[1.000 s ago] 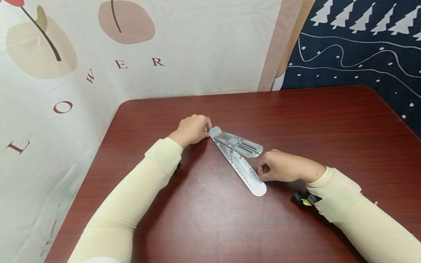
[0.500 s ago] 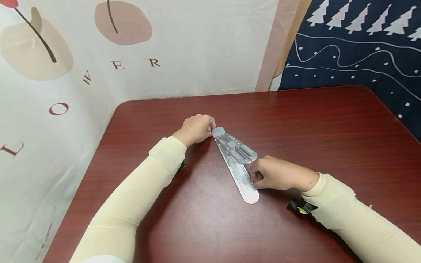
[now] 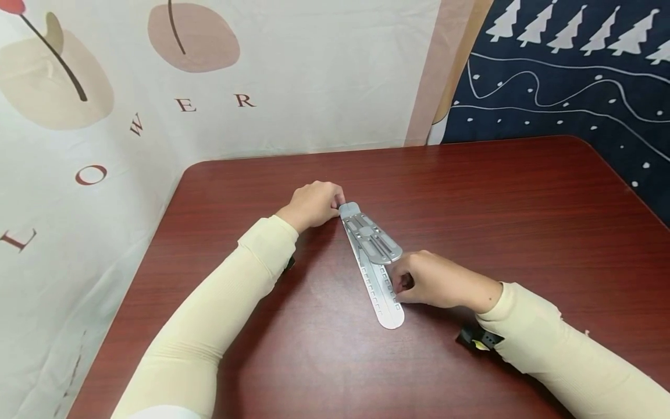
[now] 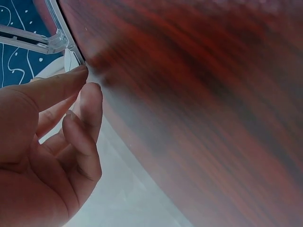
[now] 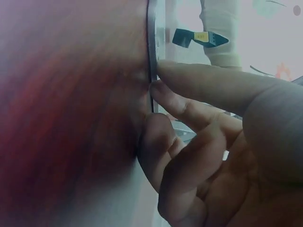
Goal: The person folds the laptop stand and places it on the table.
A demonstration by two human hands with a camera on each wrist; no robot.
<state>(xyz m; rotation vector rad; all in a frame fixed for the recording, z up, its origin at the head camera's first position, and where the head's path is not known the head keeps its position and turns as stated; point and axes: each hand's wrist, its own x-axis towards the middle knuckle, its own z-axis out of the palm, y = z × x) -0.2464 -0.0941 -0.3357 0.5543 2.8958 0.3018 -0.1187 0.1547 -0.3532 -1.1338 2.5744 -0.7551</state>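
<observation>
A silver folding metal stand [image 3: 369,234] lies at the middle of the table. Its slotted upper plate is raised at an angle over the long base plate [image 3: 386,299], which has rows of small notches along both sides. At the far, hinged end, my left hand [image 3: 313,205] pinches the stand between thumb and fingertips. The left wrist view shows those fingertips right at the edge of the stand [image 4: 71,47]. My right hand [image 3: 442,282] pinches the right edge of the base plate near its rounded near end. In the right wrist view, thumb and fingers meet at the thin base edge [image 5: 152,42].
The dark red wooden table [image 3: 314,361] spreads around the stand. Behind it hangs a pale printed cloth [image 3: 324,75], with a navy tree-patterned cloth [image 3: 555,87] at the right. A black strapped device [image 3: 478,337] sits under the right wrist.
The stand has swung about its far end, its near end moving left and toward me. My right hand has moved along with it; the left hand has shifted slightly right.
</observation>
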